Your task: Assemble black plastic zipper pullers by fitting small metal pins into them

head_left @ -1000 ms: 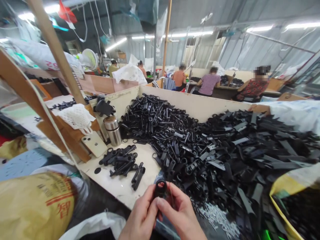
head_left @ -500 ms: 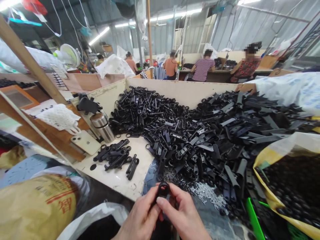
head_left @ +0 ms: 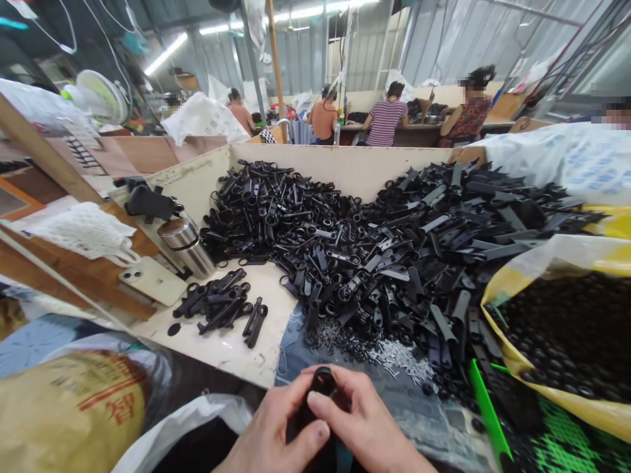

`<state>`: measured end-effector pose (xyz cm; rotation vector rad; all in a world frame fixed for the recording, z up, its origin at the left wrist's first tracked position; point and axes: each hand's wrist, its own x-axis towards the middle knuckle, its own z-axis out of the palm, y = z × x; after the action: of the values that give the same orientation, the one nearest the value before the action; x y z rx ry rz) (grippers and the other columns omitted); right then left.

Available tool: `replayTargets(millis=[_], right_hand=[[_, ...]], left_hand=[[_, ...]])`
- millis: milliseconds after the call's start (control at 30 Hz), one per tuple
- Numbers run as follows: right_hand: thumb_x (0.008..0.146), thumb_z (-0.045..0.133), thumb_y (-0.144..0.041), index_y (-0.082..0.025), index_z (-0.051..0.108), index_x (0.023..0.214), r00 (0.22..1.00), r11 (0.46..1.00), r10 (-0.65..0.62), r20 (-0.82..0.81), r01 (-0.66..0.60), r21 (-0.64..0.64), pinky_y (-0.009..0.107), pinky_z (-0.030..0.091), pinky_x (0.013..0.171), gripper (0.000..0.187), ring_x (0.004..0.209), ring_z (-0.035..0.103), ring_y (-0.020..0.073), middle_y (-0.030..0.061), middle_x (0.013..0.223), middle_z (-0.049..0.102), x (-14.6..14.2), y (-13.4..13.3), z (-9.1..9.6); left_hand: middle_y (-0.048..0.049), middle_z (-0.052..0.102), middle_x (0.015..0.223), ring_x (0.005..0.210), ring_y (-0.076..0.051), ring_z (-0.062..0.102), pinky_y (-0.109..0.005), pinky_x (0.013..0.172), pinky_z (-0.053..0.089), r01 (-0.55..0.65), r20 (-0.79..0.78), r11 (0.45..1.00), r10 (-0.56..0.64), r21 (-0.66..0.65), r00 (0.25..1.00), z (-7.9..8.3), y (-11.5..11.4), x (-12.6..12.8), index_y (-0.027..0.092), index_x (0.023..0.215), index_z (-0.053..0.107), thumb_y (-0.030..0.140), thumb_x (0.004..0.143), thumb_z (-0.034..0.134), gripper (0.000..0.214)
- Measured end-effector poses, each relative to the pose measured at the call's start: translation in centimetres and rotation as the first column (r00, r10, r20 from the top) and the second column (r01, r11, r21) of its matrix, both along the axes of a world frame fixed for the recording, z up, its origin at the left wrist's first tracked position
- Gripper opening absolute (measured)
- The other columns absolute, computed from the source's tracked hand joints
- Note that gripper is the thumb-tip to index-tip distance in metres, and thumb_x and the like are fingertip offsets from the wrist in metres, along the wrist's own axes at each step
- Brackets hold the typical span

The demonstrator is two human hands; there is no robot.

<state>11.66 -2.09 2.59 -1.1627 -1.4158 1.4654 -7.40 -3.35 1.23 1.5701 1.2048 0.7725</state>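
At the bottom middle of the head view, my left hand [head_left: 276, 420] and my right hand [head_left: 363, 412] are closed together around a black plastic part with a ring end [head_left: 323, 376]. The ring points up and away from me; fingers cover most of the lower body. My right thumb presses on the part just below the ring. Just beyond my hands lie a heap of small silver pins [head_left: 401, 360] and some tiny dark pieces [head_left: 329, 334]. Past those rises a large pile of black ring-ended parts [head_left: 276, 203], with flat black strips [head_left: 458, 203] to the right.
Left of the pile are a small group of black parts [head_left: 219, 305], a phone [head_left: 152, 281] and a steel flask [head_left: 186, 246]. A yellow-edged sack [head_left: 493, 295] of black round pieces and a green basket [head_left: 486, 414] stand right. An open white sack [head_left: 211, 410] sits lower left. Several people work behind.
The view has shifted, so the surroundings sit further left and slightly higher. Both hands still hold the black part, and my left thumb has moved lower, away from the ring.
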Motion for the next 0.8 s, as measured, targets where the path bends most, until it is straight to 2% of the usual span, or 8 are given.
replayTargets(millis=[167, 333, 467, 567, 633, 667, 733, 800], right_hand=[[0.089, 0.064, -0.044, -0.018, 0.079, 0.104, 1.000, 1.000, 0.007, -0.003, -0.007, -0.024, 0.030, 0.051, 0.071, 0.033, 0.080, 0.066, 0.0225, 0.0053, 0.086, 0.076, 0.1, -1.4, -0.2], [0.093, 0.062, -0.044, -0.018, 0.072, 0.085, 0.995, 1.000, 0.020, 0.097, -0.020, -0.001, 0.024, 0.041, 0.059, 0.028, 0.066, 0.055, 0.0158, 0.0000, 0.071, 0.066, 0.7, -2.0, 0.4], [0.094, 0.063, -0.043, -0.020, 0.069, 0.094, 0.999, 0.999, 0.035, 0.027, -0.035, -0.028, 0.022, 0.036, 0.051, 0.023, 0.053, 0.049, 0.0106, -0.0047, 0.067, 0.058, 0.7, -1.0, 0.3], [0.089, 0.070, -0.057, -0.023, 0.063, 0.126, 0.983, 0.996, -0.014, -0.182, -0.003, -0.092, 0.022, 0.039, 0.051, 0.051, 0.054, 0.052, 0.0093, 0.0007, 0.094, 0.066, 0.7, -0.2, -0.3], [0.090, 0.066, -0.066, -0.024, 0.062, 0.132, 0.970, 0.989, -0.126, -0.206, 0.106, -0.106, 0.022, 0.038, 0.051, 0.060, 0.056, 0.048, 0.0085, 0.0042, 0.104, 0.065, 0.9, -0.2, -0.9], [0.092, 0.062, -0.068, -0.024, 0.063, 0.132, 0.965, 0.980, -0.179, -0.193, 0.158, -0.122, 0.022, 0.036, 0.050, 0.059, 0.055, 0.044, 0.0079, 0.0046, 0.103, 0.065, 1.0, -0.3, -1.1], [0.095, 0.058, -0.068, -0.024, 0.067, 0.128, 0.963, 0.967, -0.214, -0.162, 0.186, -0.175, 0.022, 0.033, 0.048, 0.056, 0.052, 0.040, 0.0076, 0.0037, 0.095, 0.065, 1.2, -0.7, -1.6], [0.093, 0.061, -0.069, -0.023, 0.072, 0.119, 0.978, 0.975, -0.162, -0.132, 0.138, -0.171, 0.023, 0.037, 0.051, 0.054, 0.056, 0.046, 0.0106, 0.0030, 0.085, 0.066, 0.9, -1.2, -1.9]], left_hand=[[-0.0062, 0.080, 0.116, 0.099, -0.027, 0.076, -0.030, 0.085, 0.061, 0.202, 0.002, 0.978, -0.202, -0.047, 0.979, 1.9, 0.2, 1.1, 0.026, 0.133, 0.069, 0.035, 0.091, 0.066, 0.043], [-0.0062, 0.081, 0.108, 0.091, -0.024, 0.076, -0.028, 0.079, 0.060, 0.212, 0.058, 0.970, -0.206, -0.117, 0.977, 3.1, -0.1, 2.2, 0.025, 0.130, 0.070, 0.033, 0.092, 0.067, 0.040], [-0.0105, 0.078, 0.106, 0.080, -0.021, 0.072, -0.023, 0.058, 0.057, 0.203, 0.353, 0.913, -0.071, -0.353, 0.933, 2.2, -0.3, 2.6, 0.021, 0.139, 0.062, 0.042, 0.091, 0.071, 0.054], [-0.0119, 0.077, 0.104, 0.072, -0.020, 0.070, -0.023, 0.050, 0.054, 0.111, 0.419, 0.905, 0.080, -0.410, 0.904, 1.2, 0.6, 1.3, 0.020, 0.139, 0.062, 0.050, 0.089, 0.070, 0.059], [-0.0116, 0.079, 0.105, 0.079, -0.023, 0.073, -0.028, 0.059, 0.058, -0.125, 0.206, 0.947, 0.191, -0.295, 0.960, 0.6, 1.8, -0.8, 0.020, 0.136, 0.065, 0.047, 0.093, 0.063, 0.051], [-0.0110, 0.080, 0.107, 0.085, -0.025, 0.075, -0.030, 0.066, 0.059, -0.291, 0.023, 0.945, 0.297, -0.149, 0.955, 0.4, 2.5, -2.1, 0.021, 0.135, 0.066, 0.044, 0.094, 0.060, 0.046], [-0.0106, 0.080, 0.118, 0.101, -0.031, 0.076, -0.038, 0.084, 0.058, -0.482, -0.347, 0.851, 0.526, 0.212, 0.777, 0.1, 4.1, -4.6, 0.024, 0.135, 0.067, 0.036, 0.095, 0.055, 0.043], [-0.0140, 0.076, 0.126, 0.101, -0.034, 0.076, -0.044, 0.088, 0.057, -0.428, -0.551, 0.786, 0.618, 0.446, 0.561, 0.0, 5.8, -6.3, 0.020, 0.149, 0.055, 0.031, 0.099, 0.047, 0.052]])
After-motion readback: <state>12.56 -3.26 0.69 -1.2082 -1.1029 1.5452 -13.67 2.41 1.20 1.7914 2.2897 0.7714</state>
